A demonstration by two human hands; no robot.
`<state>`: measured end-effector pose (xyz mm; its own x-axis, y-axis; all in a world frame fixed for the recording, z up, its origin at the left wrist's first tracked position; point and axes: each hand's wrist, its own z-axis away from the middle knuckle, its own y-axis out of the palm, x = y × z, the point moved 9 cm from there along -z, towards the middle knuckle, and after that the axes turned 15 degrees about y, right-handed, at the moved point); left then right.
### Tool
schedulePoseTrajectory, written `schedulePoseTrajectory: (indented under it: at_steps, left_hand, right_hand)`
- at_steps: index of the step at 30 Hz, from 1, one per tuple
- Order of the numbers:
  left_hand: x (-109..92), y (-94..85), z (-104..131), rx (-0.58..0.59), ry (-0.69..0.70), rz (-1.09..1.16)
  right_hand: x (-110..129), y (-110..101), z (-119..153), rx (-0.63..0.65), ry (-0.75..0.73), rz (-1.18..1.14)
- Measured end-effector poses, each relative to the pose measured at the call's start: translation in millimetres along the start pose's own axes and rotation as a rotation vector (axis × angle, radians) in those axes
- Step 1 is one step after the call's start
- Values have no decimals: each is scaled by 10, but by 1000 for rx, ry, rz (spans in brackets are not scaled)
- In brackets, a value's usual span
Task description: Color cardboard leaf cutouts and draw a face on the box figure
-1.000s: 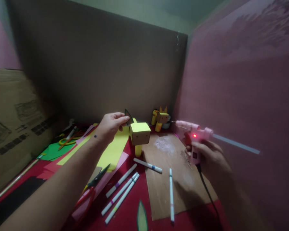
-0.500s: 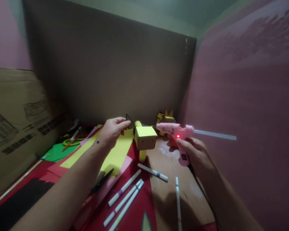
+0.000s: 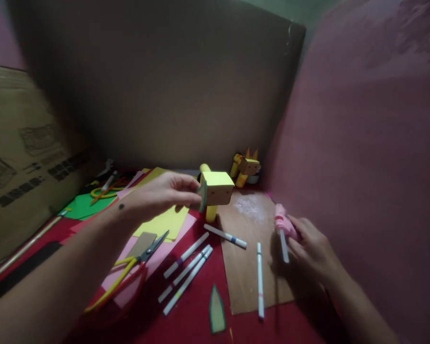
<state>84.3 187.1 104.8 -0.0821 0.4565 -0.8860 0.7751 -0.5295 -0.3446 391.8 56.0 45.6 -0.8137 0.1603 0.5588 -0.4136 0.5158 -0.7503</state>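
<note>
Between the thumb and fingers of my left hand [image 3: 175, 192] is a green-edged cardboard piece [image 3: 202, 195]. It is up against the left side of a small box-headed cardboard figure [image 3: 219, 194] with a yellow top and yellow tube body; whether the two touch I cannot tell. My right hand [image 3: 308, 243] grips a pink glue gun [image 3: 285, 223] over the right edge of the wooden board, its clear glue stick pointing toward me. A second green-edged pointed piece [image 3: 217, 309] lies on the red cloth near the front.
Several white markers [image 3: 186, 255] lie across the red cloth and the wooden board [image 3: 251, 272]. Scissors [image 3: 139, 263] rest open on pink paper at the left, beside yellow and green sheets [image 3: 89, 208]. Another figure with orange spikes [image 3: 249, 166] stands behind. A large carton [image 3: 28, 143] flanks the left.
My right hand has drawn the glue gun away from the figure, down and to the right, and turned it. My left hand has brought the green-edged piece in against the figure's left side.
</note>
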Motion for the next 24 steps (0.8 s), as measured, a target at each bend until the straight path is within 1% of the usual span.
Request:
schedulePoseTrajectory:
  at_steps: [2, 3, 4, 5, 6, 8, 11, 15, 19, 24]
  left_hand:
    - [96, 332, 158, 178, -99, 66]
    - [139, 501, 238, 254, -128, 103]
    - [191, 652, 314, 326, -154, 94]
    - [251, 763, 373, 376, -167, 25]
    - [308, 833, 409, 397, -165, -75]
    - [406, 955, 464, 421, -169, -163]
    - [514, 1053, 514, 425, -181, -227]
    - [580, 1131, 563, 420, -175, -231]
    - [632, 1154, 593, 379, -175, -209]
    - [732, 1133, 605, 303, -172, -110]
  right_hand:
    - [-226, 152, 11, 57, 27, 106]
    - [-314, 210, 16, 71, 20, 128]
    - [-382, 262, 20, 83, -1, 141]
    - [-443, 311, 22, 96, -18, 153]
    - [-491, 355, 23, 110, -37, 158]
    - [-573, 410, 16, 126, -46, 165]
    - [-627, 440, 8, 141, -43, 168]
    - [-620, 456, 9, 169, -46, 159]
    - [-626, 484, 9, 182, -41, 146]
    - [-692, 533, 9, 182, -32, 132]
